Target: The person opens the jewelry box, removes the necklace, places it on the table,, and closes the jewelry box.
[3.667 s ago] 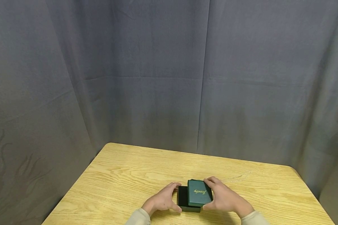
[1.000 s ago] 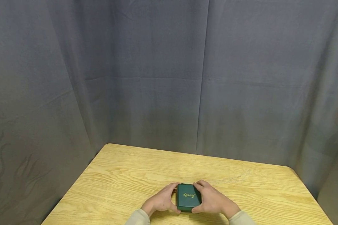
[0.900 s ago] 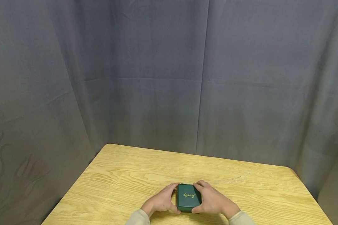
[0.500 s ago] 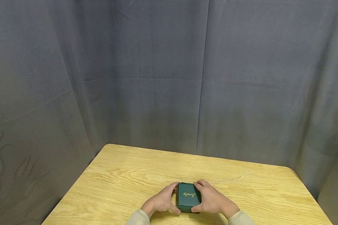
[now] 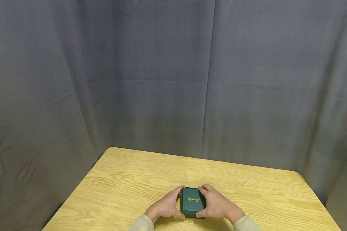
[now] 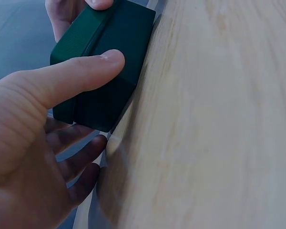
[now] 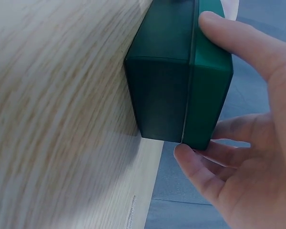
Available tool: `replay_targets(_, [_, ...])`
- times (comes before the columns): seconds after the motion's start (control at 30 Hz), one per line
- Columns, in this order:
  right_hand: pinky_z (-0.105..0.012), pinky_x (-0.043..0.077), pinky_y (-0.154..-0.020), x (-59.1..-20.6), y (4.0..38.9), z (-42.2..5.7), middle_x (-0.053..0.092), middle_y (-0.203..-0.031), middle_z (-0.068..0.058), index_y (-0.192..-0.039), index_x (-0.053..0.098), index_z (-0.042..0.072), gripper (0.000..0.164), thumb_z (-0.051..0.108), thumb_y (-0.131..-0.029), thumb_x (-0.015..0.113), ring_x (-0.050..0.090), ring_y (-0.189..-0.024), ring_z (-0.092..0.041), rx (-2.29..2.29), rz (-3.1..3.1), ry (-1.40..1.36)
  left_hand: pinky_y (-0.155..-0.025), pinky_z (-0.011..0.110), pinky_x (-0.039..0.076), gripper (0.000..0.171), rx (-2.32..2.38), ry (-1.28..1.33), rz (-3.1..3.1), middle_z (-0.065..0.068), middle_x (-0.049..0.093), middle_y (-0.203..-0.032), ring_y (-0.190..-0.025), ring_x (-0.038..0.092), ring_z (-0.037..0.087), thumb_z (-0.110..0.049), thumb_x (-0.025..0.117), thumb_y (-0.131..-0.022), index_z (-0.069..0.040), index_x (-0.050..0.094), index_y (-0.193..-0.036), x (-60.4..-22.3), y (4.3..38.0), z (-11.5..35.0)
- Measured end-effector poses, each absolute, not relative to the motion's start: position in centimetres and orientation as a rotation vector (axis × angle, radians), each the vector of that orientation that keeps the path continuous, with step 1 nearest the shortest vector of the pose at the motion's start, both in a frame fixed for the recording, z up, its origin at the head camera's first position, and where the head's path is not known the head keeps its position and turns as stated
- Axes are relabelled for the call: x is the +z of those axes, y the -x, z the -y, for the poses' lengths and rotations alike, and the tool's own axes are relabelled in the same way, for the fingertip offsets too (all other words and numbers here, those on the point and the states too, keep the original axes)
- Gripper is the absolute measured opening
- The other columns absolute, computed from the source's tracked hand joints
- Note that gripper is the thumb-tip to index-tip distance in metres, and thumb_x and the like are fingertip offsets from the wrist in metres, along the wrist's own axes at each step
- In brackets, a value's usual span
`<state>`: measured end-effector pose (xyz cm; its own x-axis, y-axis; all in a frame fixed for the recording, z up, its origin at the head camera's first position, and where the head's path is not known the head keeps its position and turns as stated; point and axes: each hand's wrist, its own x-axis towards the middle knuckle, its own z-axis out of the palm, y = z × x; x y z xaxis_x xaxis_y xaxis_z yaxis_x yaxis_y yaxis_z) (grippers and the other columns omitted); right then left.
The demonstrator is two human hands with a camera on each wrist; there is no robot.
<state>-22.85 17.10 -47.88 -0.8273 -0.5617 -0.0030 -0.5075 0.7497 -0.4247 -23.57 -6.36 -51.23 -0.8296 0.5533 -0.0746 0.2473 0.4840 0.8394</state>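
Observation:
A dark green jewelry box stands on the table near its front, its lid seated over the base, gold lettering upside down on top. My left hand grips the box from the left, thumb on the near side and fingers at the far side. In the left wrist view that thumb presses the darker base. From the right, my right hand holds the lid between thumb and fingers. A narrow seam between lid and base shows in the right wrist view. The inside of the box is hidden.
A thin silvery chain-like strand lies on the wooden table, behind and right of the box. Grey curtains hang behind the table and along both sides.
Earlier the right hand held the lid off to the right, with the base's black inside showing. The lid has since moved left and down onto the base. Over the last second little has shifted.

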Motion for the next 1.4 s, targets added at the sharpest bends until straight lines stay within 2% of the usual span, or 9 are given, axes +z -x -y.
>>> replay_targets(0.37, [-0.036,0.048,-0.078,-48.06,22.84,-16.91,0.047,-0.122,-0.01,-0.134,0.046,-0.008,0.1,0.062,-0.069,0.073,0.051,-0.098,-0.018,-0.615,-2.817,0.849,-0.099,0.043,0.036,0.108,1.243,-0.694,-2.41,0.003,0.042,-0.133,-0.118,0.043,0.021,-0.018,0.087,-0.067,-0.005,0.019,-0.149,-50.91,23.41,6.47])
replay_targets(0.67, [-0.036,0.048,-0.078,-48.1,22.73,-16.77,0.047,-0.121,-0.01,-0.134,0.045,-0.009,0.1,0.061,-0.069,0.074,0.05,-0.097,-0.018,-0.609,-2.818,0.851,-0.098,0.047,0.037,0.106,1.227,-0.658,-2.414,0.004,0.041,-0.135,-0.12,0.043,0.023,-0.03,0.085,-0.07,-0.009,0.019,-0.15,-51.01,23.32,6.26])
replay_targets(0.97, [-0.036,0.048,-0.078,-47.98,22.55,-16.72,0.046,-0.122,-0.011,-0.134,0.044,-0.01,0.098,0.056,-0.069,0.077,0.05,-0.097,-0.019,-0.623,-2.802,0.866,-0.096,0.047,0.037,0.101,1.25,-0.613,-2.422,0.0,0.046,-0.126,-0.116,0.045,0.022,-0.024,0.087,-0.068,-0.009,0.026,-0.146,-51.04,23.23,5.96])
replay_targets(1.2, [-0.038,0.048,-0.081,-47.94,22.58,-16.74,0.046,-0.123,-0.012,-0.134,0.045,-0.008,0.096,0.051,-0.068,0.08,0.052,-0.099,-0.02,-0.568,-2.816,0.904,-0.097,0.047,0.037,0.098,1.204,-0.622,-2.465,-0.002,0.046,-0.125,-0.115,0.045,0.02,-0.024,0.087,-0.067,-0.013,0.029,-0.145,-51.06,23.26,5.92])
replay_targets(1.4, [-0.037,0.048,-0.08,-47.9,22.54,-16.59,0.046,-0.121,-0.01,-0.134,0.045,-0.007,0.093,0.05,-0.068,0.079,0.051,-0.098,-0.019,-0.568,-2.81,0.888,-0.097,0.046,0.037,0.099,1.208,-0.621,-2.449,-0.001,0.046,-0.126,-0.115,0.045,0.02,-0.024,0.087,-0.067,-0.011,0.028,-0.145,-50.98,23.32,6.02])
